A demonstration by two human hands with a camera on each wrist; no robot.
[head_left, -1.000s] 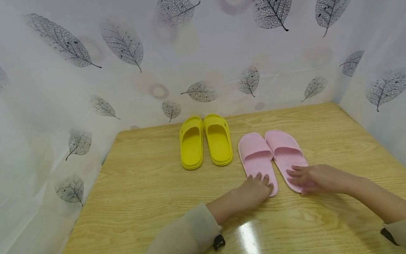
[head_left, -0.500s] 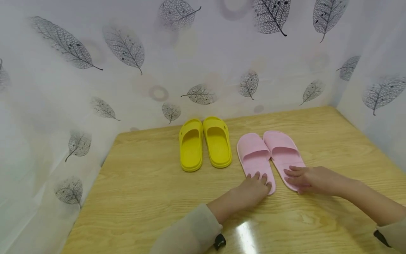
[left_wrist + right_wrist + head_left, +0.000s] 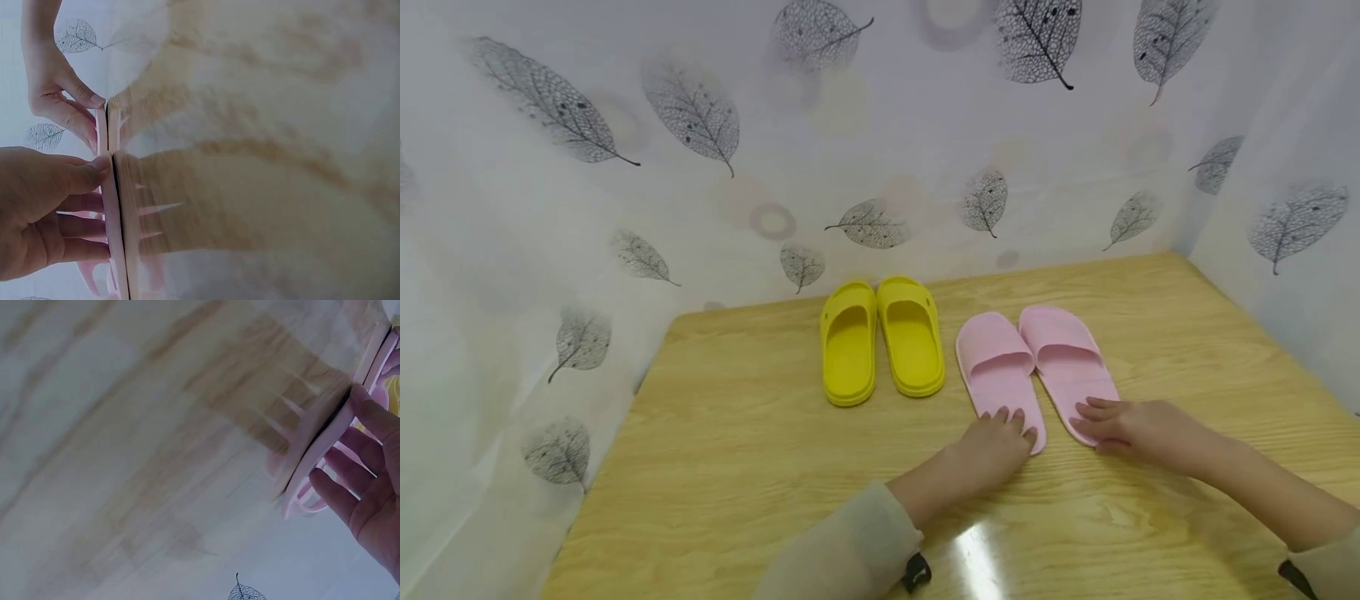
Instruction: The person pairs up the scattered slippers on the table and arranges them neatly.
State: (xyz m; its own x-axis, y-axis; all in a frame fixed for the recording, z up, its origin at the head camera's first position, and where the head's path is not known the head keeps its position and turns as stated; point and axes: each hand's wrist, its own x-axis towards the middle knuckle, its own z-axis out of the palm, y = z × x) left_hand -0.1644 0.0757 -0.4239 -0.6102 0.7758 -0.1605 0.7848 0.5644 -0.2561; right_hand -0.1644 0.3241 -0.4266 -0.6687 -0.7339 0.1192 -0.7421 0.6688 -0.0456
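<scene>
A pair of pink slippers lies flat on the wooden tabletop, toes toward the back cloth and inner edges touching near the straps. My left hand (image 3: 988, 458) holds the heel of the left pink slipper (image 3: 994, 342). In the left wrist view its thumb presses the heel edge and its fingers lie on the insole. The heel of the right pink slipper (image 3: 1060, 329) is held by my right hand (image 3: 1153, 429). The right wrist view shows that thumb at the rim of the pink sole (image 3: 322, 440), with the fingers over the top.
Two yellow slippers (image 3: 848, 358) stand side by side left of the pink pair, their toes close to the leaf-patterned cloth (image 3: 715, 225). This cloth encloses the back and both sides of the glossy wooden tabletop (image 3: 737, 467).
Both hands have slid the pink slippers slightly forward, toward the back cloth. The yellow pair stays in place, while the head view has shifted a little.
</scene>
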